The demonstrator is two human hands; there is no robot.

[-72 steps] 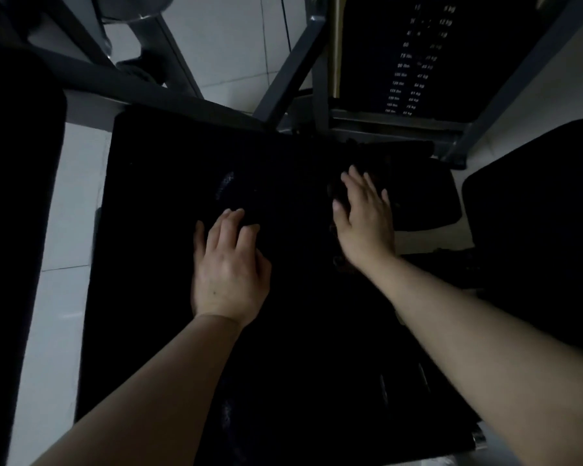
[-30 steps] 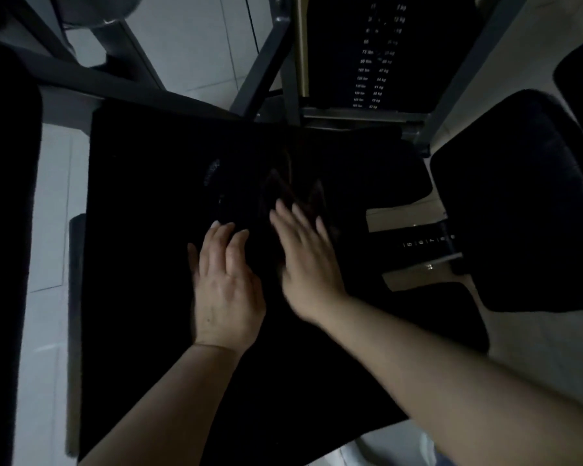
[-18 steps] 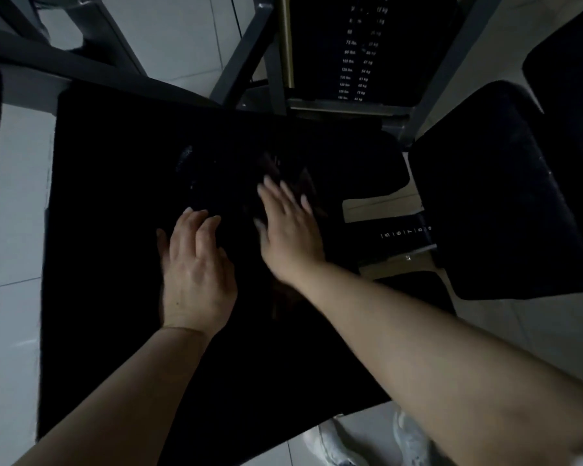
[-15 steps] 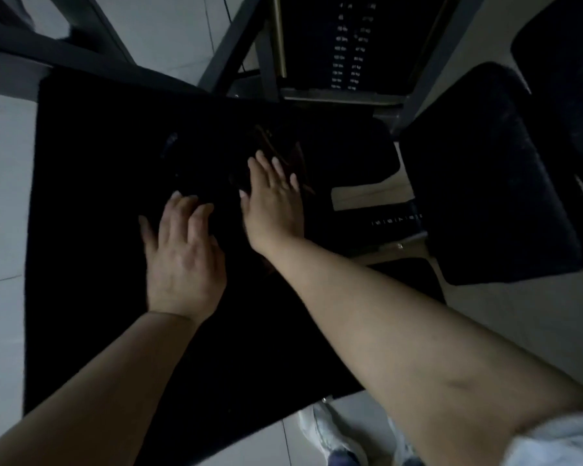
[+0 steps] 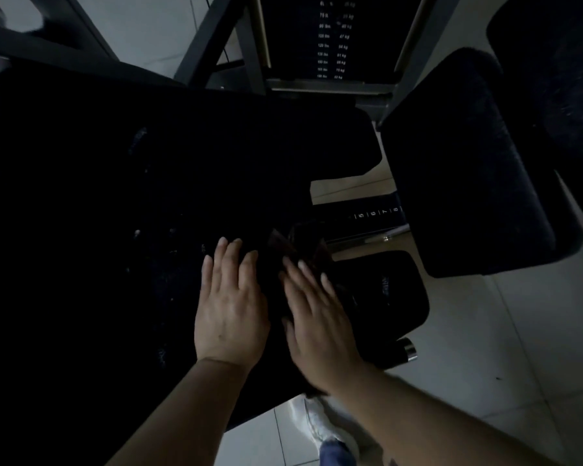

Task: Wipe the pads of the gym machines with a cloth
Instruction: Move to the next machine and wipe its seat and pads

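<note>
While left hand [image 5: 231,311] presses pad [image 5: 81,213], cloth [image 5: 300,245] under right hand [image 5: 317,317] fingers.

— How do the hands lie?
— Both palm-down and side by side. The left hand [image 5: 231,311] is flat, fingers straight and close together, pointing away from the body.
— And the right?
— The right hand [image 5: 317,321] is flat too, fingers straight and angled slightly leftward, a little blurred. Both forearms are bare and reach in from below.
</note>
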